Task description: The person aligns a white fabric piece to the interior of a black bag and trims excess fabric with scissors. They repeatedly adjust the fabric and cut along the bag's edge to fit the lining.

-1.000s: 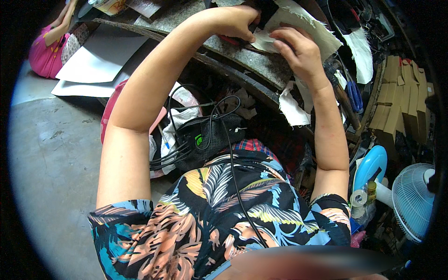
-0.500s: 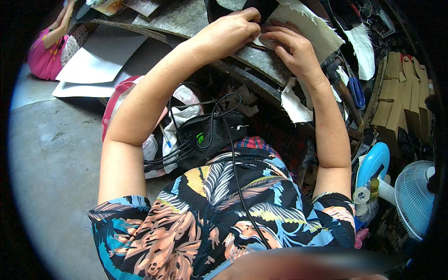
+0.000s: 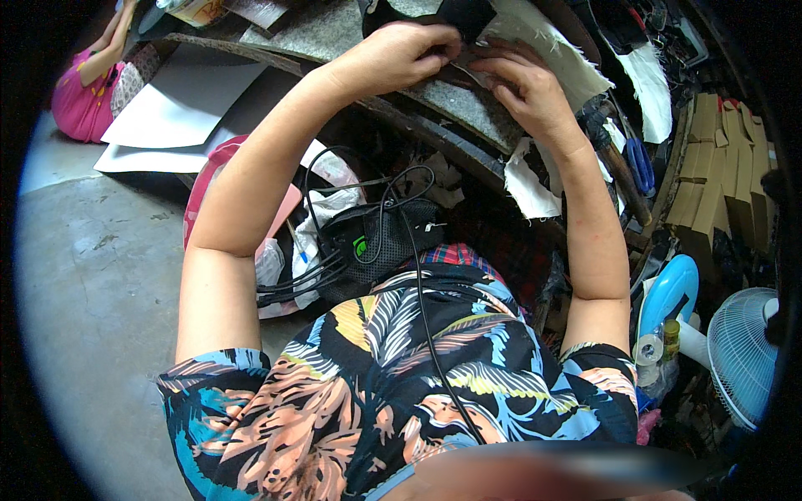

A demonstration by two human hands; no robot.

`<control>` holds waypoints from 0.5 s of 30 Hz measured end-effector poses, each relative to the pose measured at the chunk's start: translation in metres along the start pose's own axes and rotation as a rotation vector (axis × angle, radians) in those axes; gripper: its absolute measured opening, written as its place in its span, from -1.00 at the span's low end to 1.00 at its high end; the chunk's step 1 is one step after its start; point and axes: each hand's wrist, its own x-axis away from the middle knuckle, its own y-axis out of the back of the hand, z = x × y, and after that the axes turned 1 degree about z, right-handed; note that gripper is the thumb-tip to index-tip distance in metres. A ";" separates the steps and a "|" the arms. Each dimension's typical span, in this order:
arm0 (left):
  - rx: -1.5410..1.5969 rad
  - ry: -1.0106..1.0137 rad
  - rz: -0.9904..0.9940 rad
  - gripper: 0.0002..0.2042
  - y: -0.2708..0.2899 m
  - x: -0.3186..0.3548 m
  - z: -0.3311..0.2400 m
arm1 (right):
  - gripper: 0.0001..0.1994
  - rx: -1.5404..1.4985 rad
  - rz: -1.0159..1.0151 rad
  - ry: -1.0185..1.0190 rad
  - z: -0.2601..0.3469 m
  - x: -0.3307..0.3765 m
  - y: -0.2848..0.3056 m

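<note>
Both my hands work close together over a grey speckled work board [image 3: 326, 32] at the top of the view. My left hand [image 3: 405, 57] is closed, fingertips pinched beside a black curved piece [image 3: 469, 18]. What lies in the pinch is hidden. My right hand [image 3: 530, 90] has its fingers bent inward against the near edge of an off-white cloth sheet [image 3: 572, 71] with frayed edges. A thin pale edge shows between the two hands, too small to name.
White sheets [image 3: 171, 100] lie left of the board. Below it sit a black mesh bag [image 3: 368, 242] with looped cables and a torn white scrap [image 3: 530, 184]. At right are blue-handled scissors [image 3: 640, 167], stacked cardboard [image 3: 710, 167] and a fan [image 3: 743, 355]. Another person [image 3: 83, 92] is at far left.
My left hand has shifted slightly left and down, widening the gap to my right hand. The black piece has moved a little, and the cloth sheet's edge sits slightly lower.
</note>
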 end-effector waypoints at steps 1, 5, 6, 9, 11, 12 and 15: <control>-0.007 -0.043 -0.064 -0.82 -0.003 0.000 -0.001 | -0.66 0.015 0.005 0.004 0.000 0.000 0.000; -0.160 -0.086 -0.109 -0.84 -0.008 -0.002 -0.003 | -0.67 0.059 -0.003 0.015 -0.001 0.000 0.000; -0.179 -0.085 -0.107 -0.85 -0.009 -0.003 -0.002 | -0.68 0.024 -0.023 0.033 -0.001 0.000 0.000; -0.221 -0.128 -0.112 -0.84 -0.009 -0.006 -0.001 | -0.70 -0.024 -0.056 0.068 -0.001 -0.001 0.000; -0.199 -0.061 -0.099 -0.84 -0.009 -0.009 -0.001 | -0.70 -0.018 -0.054 0.078 -0.001 -0.001 0.000; -0.189 -0.028 -0.091 -0.84 -0.009 -0.010 -0.001 | -0.70 -0.027 -0.042 0.077 -0.001 -0.001 0.000; -0.255 -0.002 -0.052 -0.90 -0.011 -0.013 -0.004 | -0.70 -0.033 -0.034 0.069 -0.001 -0.001 0.000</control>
